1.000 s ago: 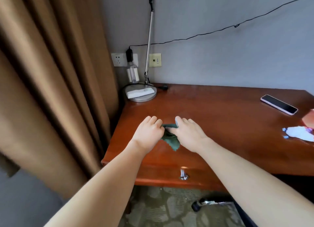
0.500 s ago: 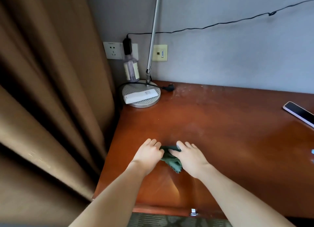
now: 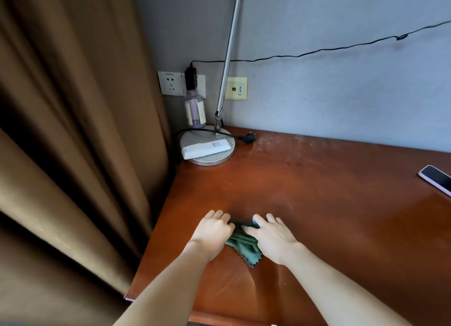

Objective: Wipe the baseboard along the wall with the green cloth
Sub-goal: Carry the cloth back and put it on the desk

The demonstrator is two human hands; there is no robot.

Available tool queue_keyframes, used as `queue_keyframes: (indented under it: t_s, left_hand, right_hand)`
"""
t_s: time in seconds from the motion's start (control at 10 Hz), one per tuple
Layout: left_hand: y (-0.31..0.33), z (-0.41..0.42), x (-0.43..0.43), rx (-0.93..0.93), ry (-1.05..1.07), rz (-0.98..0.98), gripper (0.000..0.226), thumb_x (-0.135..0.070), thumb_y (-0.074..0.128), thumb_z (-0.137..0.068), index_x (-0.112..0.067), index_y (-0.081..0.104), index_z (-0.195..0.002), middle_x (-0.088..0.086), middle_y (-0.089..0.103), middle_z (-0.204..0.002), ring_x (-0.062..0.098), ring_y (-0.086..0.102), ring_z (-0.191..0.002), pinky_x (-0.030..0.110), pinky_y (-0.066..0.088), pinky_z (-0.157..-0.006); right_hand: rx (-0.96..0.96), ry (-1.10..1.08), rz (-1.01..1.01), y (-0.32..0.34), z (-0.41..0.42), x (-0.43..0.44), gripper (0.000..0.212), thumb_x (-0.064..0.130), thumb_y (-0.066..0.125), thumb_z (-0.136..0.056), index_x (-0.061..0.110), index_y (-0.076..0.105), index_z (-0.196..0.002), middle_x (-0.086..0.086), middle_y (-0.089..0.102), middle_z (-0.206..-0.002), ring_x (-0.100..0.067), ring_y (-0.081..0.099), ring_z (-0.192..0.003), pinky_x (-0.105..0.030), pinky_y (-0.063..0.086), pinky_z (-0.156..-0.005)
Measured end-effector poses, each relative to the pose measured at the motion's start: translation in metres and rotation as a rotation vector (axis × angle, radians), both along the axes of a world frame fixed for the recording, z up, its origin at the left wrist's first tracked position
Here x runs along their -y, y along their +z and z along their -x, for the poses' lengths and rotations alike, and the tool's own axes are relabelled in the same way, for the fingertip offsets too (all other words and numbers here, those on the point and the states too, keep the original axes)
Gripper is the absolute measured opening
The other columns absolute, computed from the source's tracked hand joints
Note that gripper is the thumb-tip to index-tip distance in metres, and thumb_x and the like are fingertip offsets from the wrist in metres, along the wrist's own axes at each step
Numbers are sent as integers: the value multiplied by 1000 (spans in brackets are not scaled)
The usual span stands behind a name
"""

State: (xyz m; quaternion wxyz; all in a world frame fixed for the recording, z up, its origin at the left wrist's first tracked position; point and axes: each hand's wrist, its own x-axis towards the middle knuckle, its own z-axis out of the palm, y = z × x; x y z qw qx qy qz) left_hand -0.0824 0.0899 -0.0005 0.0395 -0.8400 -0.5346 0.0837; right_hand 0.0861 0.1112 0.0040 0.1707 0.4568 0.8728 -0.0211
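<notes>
My left hand [image 3: 212, 230] and right hand [image 3: 273, 235] pinch the green cloth [image 3: 244, 247], readying it; next, reach down to the baseboard.

"Where are the arms?"

"Both bare arms come in from the near edge. They reach toward the far side and end up close together."

"And the hands?"

"Both palms face down. The left hand [image 3: 212, 231] curls its fingers on the green cloth [image 3: 244, 247]. The right hand [image 3: 272, 236] is just to its right and pinches the same cloth with thumb and first finger."
</notes>
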Motion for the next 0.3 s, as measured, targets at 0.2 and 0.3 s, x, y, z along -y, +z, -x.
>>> queue_keyframes:
  t_s: [0.2, 0.3]
  left_hand:
    - [4, 7, 14, 133, 116, -147, 37, -4, 59, -81, -12, 61, -117, 10, 54, -120, 27, 51, -103, 32, 44, -86]
    - [-1, 10, 39, 306, 158, -216, 44, -5, 84, -48, -14, 75, -90, 9, 69, -95, 25, 65, -76, 27, 54, -64]
  right_hand:
    - [-270, -39, -29, -7, -19, 9, 53, 18, 36, -95, 32, 22, -144, 2, 31, -135, -22, 34, -111, -32, 35, -95]
    - [-532, -145, -82, -19, -43, 37, 54, 19, 56, -86, 30, 42, -137, 2, 45, -130, -22, 48, -107, -31, 47, -85]
